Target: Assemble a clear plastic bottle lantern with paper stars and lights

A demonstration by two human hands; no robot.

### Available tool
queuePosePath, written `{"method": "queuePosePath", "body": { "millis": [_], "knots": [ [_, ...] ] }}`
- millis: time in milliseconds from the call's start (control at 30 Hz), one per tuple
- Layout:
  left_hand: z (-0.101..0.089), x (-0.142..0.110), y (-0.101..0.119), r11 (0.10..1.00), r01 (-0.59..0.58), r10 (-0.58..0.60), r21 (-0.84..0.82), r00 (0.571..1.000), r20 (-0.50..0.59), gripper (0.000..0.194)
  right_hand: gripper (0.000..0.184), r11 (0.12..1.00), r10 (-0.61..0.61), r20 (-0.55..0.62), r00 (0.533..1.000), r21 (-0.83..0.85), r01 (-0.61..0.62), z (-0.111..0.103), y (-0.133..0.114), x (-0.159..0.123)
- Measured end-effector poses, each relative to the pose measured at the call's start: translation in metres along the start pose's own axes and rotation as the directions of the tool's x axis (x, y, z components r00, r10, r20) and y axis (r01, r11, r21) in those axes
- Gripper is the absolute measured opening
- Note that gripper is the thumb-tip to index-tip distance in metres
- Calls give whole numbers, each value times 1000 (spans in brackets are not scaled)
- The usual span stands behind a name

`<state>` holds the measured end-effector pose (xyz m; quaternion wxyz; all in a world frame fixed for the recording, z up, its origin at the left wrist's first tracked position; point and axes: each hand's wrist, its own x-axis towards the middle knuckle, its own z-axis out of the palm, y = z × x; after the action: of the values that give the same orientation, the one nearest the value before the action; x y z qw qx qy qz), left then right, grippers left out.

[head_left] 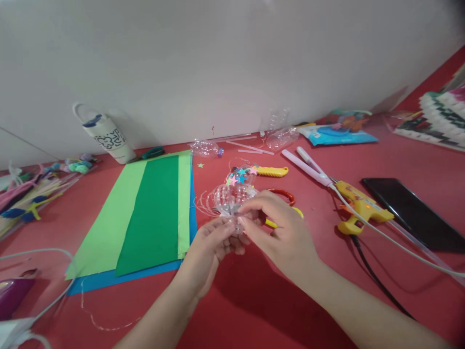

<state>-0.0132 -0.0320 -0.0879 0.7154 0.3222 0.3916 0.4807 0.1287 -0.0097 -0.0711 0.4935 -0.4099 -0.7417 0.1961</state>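
"Where's the clear plastic piece [232, 195]?"

"Over the red table [261, 295], right of the dark green sheet [156, 213], with star cutouts [241, 176] just beyond it."

"And the hands?"

"The left hand [214, 238] curls its fingers around the near end. The right hand [279, 225] pinches there too, thumb and forefinger nearly together, though exactly which part they grip is hard to see."
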Motion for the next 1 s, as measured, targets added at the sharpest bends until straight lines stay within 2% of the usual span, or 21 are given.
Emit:
{"method": "queuePosePath", "body": {
  "millis": [267, 400, 733, 1000],
  "knots": [
    [1, 0, 0, 999, 20, -20, -37, 1000, -2, 16, 13, 964, -225, 18, 974, -143, 225, 3, 8, -4],
    [0, 0, -2, 998, 38, -38, -55, 999, 9, 19, 14, 941, -296, 12, 955, -169, 293, 4, 11, -7],
    [-1, 0, -4, 994, 74, -73, -83, 997, 6, 19, 15, 953, -263, 22, 965, -151, 263, 6, 10, -5],
    [1, 0, 2, 998, 20, -20, -55, 1000, 5, 15, 12, 966, -239, -31, 971, -107, 234, 3, 5, -5]
  ]
}}
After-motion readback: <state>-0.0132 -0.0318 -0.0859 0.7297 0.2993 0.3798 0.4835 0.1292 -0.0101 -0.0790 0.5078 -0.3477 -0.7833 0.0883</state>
